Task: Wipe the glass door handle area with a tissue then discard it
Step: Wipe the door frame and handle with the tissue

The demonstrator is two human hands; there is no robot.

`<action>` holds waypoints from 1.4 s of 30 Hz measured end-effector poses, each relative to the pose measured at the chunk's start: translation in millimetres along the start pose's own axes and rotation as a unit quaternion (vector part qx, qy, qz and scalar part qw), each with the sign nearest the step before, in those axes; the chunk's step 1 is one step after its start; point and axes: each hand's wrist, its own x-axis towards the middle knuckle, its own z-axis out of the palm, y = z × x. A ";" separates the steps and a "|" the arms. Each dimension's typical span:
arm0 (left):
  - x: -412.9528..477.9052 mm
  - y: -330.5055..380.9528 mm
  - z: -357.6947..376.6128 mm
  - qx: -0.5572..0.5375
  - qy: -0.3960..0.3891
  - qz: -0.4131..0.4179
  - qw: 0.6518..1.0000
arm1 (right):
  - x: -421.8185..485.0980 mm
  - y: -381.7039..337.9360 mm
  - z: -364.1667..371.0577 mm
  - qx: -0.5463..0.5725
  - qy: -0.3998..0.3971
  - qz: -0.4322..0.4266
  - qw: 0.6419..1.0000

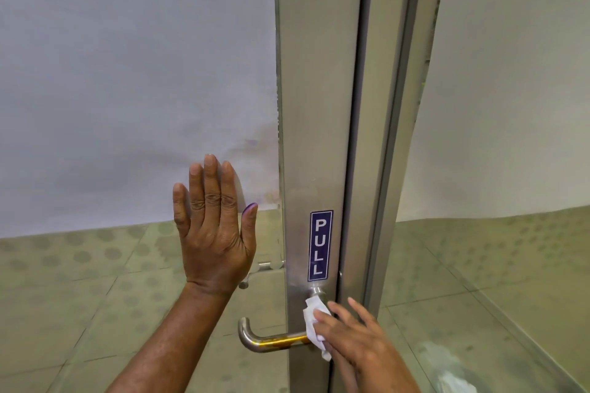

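Note:
A steel lever handle (255,341) juts left from the metal door stile (316,105), below a blue PULL sticker (320,246). My right hand (354,333) presses a crumpled white tissue (314,324) against the handle's base, just under the round lock knob (316,292). The tissue covers the handle's root. My left hand (214,233) lies flat with fingers spread on the glass pane (127,73), left of the stile and above the handle. It holds nothing.
A second frame post (399,137) and another glass panel (510,105) stand to the right. Through the glass I see a tiled floor (79,297) with dotted patterns. Smudges mark the glass (255,143) beside the stile. Something white and blurred (453,380) lies at the lower right.

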 end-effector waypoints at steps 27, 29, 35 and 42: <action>-2.1 -0.1 4.4 -0.001 0.004 -0.014 1.000 | -5.0 -11.1 5.0 0.067 -0.102 0.016 0.992; -1.9 0.2 4.0 -0.002 0.003 -0.014 1.000 | -8.1 -18.4 10.7 0.069 -0.091 0.042 0.993; -0.4 1.4 3.2 -0.004 0.003 -0.014 1.000 | -16.6 -22.0 19.9 0.122 -0.061 0.003 0.991; -0.4 1.9 2.2 -0.009 0.006 -0.017 1.000 | 2.2 -41.3 31.8 0.114 -0.007 -0.028 0.993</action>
